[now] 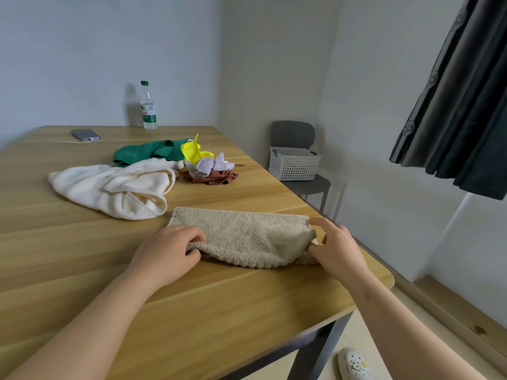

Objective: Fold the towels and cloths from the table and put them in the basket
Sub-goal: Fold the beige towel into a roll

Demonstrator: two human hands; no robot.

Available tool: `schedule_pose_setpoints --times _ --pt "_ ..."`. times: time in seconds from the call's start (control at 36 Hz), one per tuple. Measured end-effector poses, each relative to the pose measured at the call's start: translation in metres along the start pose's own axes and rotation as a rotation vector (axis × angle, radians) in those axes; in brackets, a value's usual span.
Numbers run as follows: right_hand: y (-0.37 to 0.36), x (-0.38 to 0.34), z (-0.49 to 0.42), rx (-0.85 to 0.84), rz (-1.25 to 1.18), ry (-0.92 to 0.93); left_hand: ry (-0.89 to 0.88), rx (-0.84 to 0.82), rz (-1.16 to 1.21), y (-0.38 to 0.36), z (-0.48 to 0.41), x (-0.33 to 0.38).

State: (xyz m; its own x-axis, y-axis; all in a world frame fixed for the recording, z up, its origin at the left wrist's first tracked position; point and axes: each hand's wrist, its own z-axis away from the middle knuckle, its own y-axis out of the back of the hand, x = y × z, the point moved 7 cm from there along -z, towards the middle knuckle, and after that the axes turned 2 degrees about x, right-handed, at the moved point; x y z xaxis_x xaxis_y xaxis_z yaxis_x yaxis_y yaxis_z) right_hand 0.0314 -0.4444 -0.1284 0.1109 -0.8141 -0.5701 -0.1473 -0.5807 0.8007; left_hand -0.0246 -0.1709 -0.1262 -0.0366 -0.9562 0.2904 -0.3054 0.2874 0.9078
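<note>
- The left hand (170, 250) and right hand (338, 246) each keep a pinching grip on one end of the beige terry towel (247, 235), which lies doubled near the right corner of the wooden worktop (82, 270).
- This looks like mid-fold on this towel. The next move likely calls for another fold, then carrying it to the white perforated basket (293, 164), well apart on the grey chair (292, 133).

Bottle: clear plastic water bottle (148, 105), green cap, upright ahead of you.
Phone: flat grey phone (85, 134) left of it, white cable (82, 142) attached.
Chair: grey padded chair (292, 135), your right.
</note>
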Motion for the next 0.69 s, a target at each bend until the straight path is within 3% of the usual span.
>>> schedule_pose_setpoints --times 0.11,0.33,0.42,0.56,0.69 --pt "-0.001 -0.005 -0.002 0.017 -0.317 -0.031 0.078 0.097 -0.068 0.011 0.001 -0.005" --pt "-0.005 -0.009 -0.003 -0.106 -0.656 -0.224 0.368 0.190 -0.079 0.024 0.003 -0.045" --pt "-0.011 -0.013 -0.003 -0.181 -0.656 -0.212 0.424 0.172 0.104 0.022 0.000 -0.052" --pt "-0.010 -0.019 -0.004 -0.166 -0.432 -0.112 0.414 0.164 0.403 0.015 -0.002 -0.047" --pt "-0.006 -0.013 -0.011 -0.021 -0.596 -0.203 0.466 0.151 0.708 0.008 -0.004 -0.050"
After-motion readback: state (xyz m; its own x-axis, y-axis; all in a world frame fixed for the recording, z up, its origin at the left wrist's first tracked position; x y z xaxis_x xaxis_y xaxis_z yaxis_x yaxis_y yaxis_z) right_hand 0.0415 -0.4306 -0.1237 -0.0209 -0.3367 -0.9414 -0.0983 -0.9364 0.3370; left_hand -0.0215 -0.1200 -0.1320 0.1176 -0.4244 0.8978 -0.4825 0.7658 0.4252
